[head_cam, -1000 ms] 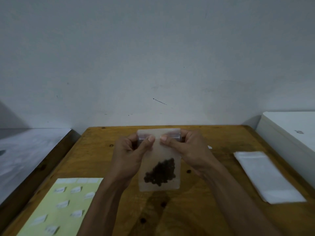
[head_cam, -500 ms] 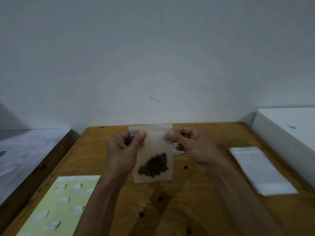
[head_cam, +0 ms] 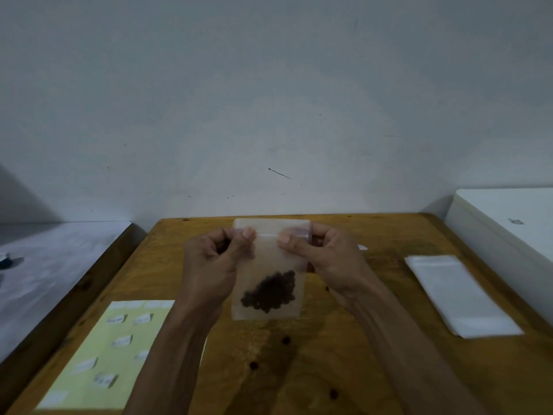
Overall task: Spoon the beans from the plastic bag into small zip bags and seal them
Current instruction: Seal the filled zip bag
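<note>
A small clear zip bag (head_cam: 270, 262) hangs upright above the wooden table (head_cam: 374, 354), with a clump of dark beans (head_cam: 270, 292) in its lower part. My left hand (head_cam: 214, 265) pinches the zip strip at the top left between thumb and fingers. My right hand (head_cam: 326, 259) pinches the same strip at the top right. The two thumbs are a short gap apart on the strip. The large plastic bag of beans and the spoon are not in view.
A stack of empty clear zip bags (head_cam: 460, 295) lies on the table to the right. A pale yellow sheet with small white labels (head_cam: 110, 351) lies at the front left. A white box (head_cam: 508, 232) stands at the right edge. A few loose beans (head_cam: 285, 340) lie on the wood.
The thumbs moved apart along the zip strip half a second ago and are now closer together again. The bag stays upright in both hands; the view shifted slightly.
</note>
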The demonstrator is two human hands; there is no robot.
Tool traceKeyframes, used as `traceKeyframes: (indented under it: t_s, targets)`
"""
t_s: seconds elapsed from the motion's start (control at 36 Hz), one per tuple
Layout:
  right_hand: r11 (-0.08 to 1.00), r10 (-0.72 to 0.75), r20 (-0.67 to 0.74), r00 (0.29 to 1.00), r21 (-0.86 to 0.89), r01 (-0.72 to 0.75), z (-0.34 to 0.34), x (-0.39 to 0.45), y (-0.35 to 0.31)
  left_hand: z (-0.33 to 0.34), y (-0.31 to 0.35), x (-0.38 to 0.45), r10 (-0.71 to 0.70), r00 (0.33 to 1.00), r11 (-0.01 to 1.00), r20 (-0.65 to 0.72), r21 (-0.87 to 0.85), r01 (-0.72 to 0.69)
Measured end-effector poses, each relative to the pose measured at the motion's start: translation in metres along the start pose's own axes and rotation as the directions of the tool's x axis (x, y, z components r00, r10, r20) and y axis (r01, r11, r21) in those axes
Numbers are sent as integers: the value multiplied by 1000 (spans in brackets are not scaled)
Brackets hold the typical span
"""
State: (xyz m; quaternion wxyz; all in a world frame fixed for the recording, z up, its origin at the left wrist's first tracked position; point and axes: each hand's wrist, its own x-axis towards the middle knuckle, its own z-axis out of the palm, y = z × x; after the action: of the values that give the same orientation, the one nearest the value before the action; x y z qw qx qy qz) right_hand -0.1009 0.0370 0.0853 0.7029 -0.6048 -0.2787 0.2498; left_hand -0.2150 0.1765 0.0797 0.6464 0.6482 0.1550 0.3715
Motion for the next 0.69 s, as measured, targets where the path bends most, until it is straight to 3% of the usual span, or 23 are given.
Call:
traceKeyframes:
  t_s: [0.31, 0.5, 0.61, 0.69]
  targets:
    - [999, -11, -27, 1000, -31, 10, 1, -6, 1, -2, 3, -11, -93, 990, 996, 108, 24, 91]
    - [992, 121, 77, 990, -55, -117, 16, -29, 16, -42, 6, -26, -220, 974, 970, 58, 120, 212]
    - [964, 259, 64, 964, -88, -253, 39, -41, 41, -68, -4, -37, -354, 935, 908, 26, 247, 337]
    - [925, 297, -11, 955, -244, -290, 47, -41, 61, -78, -26, -40, -412, 911, 844, -27, 365, 393]
